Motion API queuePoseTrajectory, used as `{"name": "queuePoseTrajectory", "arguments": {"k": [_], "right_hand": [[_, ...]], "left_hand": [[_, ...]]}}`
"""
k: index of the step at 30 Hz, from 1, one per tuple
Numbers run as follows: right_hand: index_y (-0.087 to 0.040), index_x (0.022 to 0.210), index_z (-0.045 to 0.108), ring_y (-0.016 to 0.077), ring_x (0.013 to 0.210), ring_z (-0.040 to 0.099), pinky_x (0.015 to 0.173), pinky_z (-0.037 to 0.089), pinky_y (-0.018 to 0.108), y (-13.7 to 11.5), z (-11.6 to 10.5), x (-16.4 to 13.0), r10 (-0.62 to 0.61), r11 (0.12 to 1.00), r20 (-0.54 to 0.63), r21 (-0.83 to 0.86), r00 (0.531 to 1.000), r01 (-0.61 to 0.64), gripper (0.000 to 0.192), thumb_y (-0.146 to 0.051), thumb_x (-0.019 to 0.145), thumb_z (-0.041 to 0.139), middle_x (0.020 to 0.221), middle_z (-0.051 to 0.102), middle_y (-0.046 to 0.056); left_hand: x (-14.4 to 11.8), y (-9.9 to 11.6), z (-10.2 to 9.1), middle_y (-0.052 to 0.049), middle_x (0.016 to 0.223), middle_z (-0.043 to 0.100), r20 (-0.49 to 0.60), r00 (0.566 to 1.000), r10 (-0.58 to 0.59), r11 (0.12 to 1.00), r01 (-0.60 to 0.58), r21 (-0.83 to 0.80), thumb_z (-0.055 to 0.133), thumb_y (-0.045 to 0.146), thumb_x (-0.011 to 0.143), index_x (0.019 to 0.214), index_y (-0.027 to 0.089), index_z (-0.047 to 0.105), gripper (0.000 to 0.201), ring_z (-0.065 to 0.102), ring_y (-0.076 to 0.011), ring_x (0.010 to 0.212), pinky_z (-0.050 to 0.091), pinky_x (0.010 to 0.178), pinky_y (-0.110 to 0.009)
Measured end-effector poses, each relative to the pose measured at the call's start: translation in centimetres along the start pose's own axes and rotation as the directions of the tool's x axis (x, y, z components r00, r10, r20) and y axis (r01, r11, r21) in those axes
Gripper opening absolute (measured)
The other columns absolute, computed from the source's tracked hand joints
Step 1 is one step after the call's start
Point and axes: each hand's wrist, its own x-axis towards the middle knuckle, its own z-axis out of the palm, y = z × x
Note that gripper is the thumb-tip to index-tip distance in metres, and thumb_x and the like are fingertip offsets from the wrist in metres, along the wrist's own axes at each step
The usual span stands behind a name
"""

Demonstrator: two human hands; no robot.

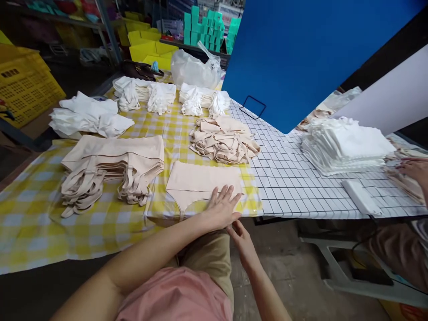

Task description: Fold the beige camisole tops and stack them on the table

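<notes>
A single beige strappy top [203, 178] lies flat at the front edge of the table, its straps toward me. Across its right part my left hand [223, 208] rests flat, fingers stretched out and slightly spread. Just below the table edge, by the heel of the left hand, my right hand [243, 244] has its fingers curled together; whatever they pinch is hidden. To the left sits a neat stack of folded beige tops [113, 156], straps hanging forward in bunches. Behind the single top lies a looser pile of beige tops [225, 139].
White tops [92, 117] and strapped white stacks [160, 96] line the back, near a plastic bag [194, 67]. A blue board [301, 53] rises behind the grid cloth [277, 178]. At right are a white stack [346, 145], a white device [361, 197] and another person's hand [414, 169].
</notes>
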Motion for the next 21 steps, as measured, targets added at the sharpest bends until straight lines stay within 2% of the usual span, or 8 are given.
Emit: {"name": "queuePoseTrajectory", "arguments": {"k": [2, 4, 5, 7, 10, 15, 18, 21], "right_hand": [[-0.018, 0.079, 0.065, 0.0237, 0.083, 0.06, 0.074, 0.047, 0.032, -0.3, -0.1, -0.1, 0.015, 0.999, 0.064, 0.043, 0.998, -0.018, 0.03, -0.046, 0.075, 0.059, 0.083, 0.068, 0.007], [-0.016, 0.067, 0.062, 0.0176, 0.064, 0.056, 0.062, 0.045, 0.027, -0.7, -0.8, -0.8, 0.025, 1.0, 0.055, 0.006, 0.998, -0.026, 0.035, -0.049, 0.076, 0.057, 0.062, 0.06, 0.003], [-0.015, 0.067, 0.062, 0.0151, 0.057, 0.051, 0.056, 0.043, 0.025, -1.0, -1.2, -1.2, 0.031, 0.999, 0.043, -0.033, 0.999, -0.029, 0.036, -0.05, 0.076, 0.057, 0.057, 0.055, 0.001], [-0.015, 0.086, 0.064, 0.0124, 0.05, 0.044, 0.047, 0.037, 0.023, -1.5, -2.2, -2.4, 0.041, 0.994, 0.017, -0.1, 0.999, -0.039, 0.037, -0.051, 0.076, 0.056, 0.053, 0.047, -0.003], [-0.019, 0.111, 0.057, 0.0118, 0.049, 0.042, 0.046, 0.036, 0.022, -3.0, -3.8, -4.0, 0.02, 0.992, -0.022, -0.122, 1.0, -0.023, 0.045, -0.048, 0.078, 0.056, 0.054, 0.044, -0.005], [-0.018, 0.078, 0.065, 0.0117, 0.054, 0.049, 0.053, 0.041, 0.023, -5.9, -6.3, -5.7, -0.004, 1.0, 0.084, 0.023, 0.996, 0.002, 0.021, -0.039, 0.078, 0.06, 0.056, 0.054, 0.0], [-0.021, 0.088, 0.069, 0.0174, 0.067, 0.06, 0.062, 0.047, 0.028, -7.0, -7.2, -5.7, 0.002, 0.966, 0.144, 0.256, 0.99, -0.039, 0.022, -0.036, 0.074, 0.065, 0.077, 0.068, 0.007], [-0.023, 0.097, 0.069, 0.0225, 0.079, 0.065, 0.063, 0.05, 0.03, -7.6, -7.2, -4.9, 0.013, 0.906, 0.158, 0.416, 0.987, -0.078, 0.034, -0.032, 0.064, 0.073, 0.097, 0.069, 0.011]], "left_hand": [[0.2, 0.5, 0.9, -0.015, 0.149, 0.013, -0.007, 1.0, -0.009, 1.0, 0.009, 0.026, 0.047, 0.05, 0.083, 0.14, 0.017, 0.027, 0.068, 0.008, -0.0296, 0.137, 0.009, 0.108, -0.056], [0.2, 0.4, 1.4, -0.014, 0.15, 0.01, -0.036, 0.999, -0.011, 0.998, 0.013, 0.059, 0.047, 0.053, 0.082, 0.14, 0.018, 0.025, 0.072, 0.006, -0.0292, 0.138, 0.006, 0.108, -0.057], [0.2, 0.4, 1.5, -0.014, 0.15, 0.01, -0.042, 0.999, -0.014, 0.998, 0.016, 0.068, 0.046, 0.054, 0.082, 0.141, 0.018, 0.025, 0.072, 0.006, -0.0287, 0.138, 0.005, 0.108, -0.056], [0.1, 0.3, 1.4, -0.014, 0.15, 0.01, -0.035, 0.999, -0.019, 0.997, 0.022, 0.074, 0.045, 0.055, 0.082, 0.141, 0.018, 0.025, 0.072, 0.007, -0.0284, 0.138, 0.006, 0.108, -0.056], [0.1, 0.3, 1.1, -0.015, 0.149, 0.01, -0.011, 1.0, -0.023, 0.997, 0.024, 0.071, 0.044, 0.055, 0.083, 0.14, 0.017, 0.026, 0.071, 0.007, -0.0287, 0.138, 0.006, 0.108, -0.056], [0.2, 0.3, 1.1, -0.015, 0.149, 0.008, 0.003, 1.0, -0.025, 0.997, 0.025, 0.069, 0.043, 0.056, 0.083, 0.141, 0.017, 0.025, 0.072, 0.005, -0.0283, 0.138, 0.005, 0.107, -0.056], [0.3, 0.2, 1.4, -0.014, 0.15, 0.009, -0.006, 1.0, -0.024, 0.997, 0.024, 0.073, 0.039, 0.057, 0.084, 0.141, 0.018, 0.025, 0.071, 0.005, -0.0279, 0.138, 0.005, 0.107, -0.057], [0.4, 0.2, 1.6, -0.013, 0.15, 0.01, -0.022, 0.999, -0.036, 0.995, 0.037, 0.089, 0.037, 0.056, 0.085, 0.14, 0.019, 0.026, 0.068, 0.006, -0.0271, 0.138, 0.007, 0.107, -0.056]]}}
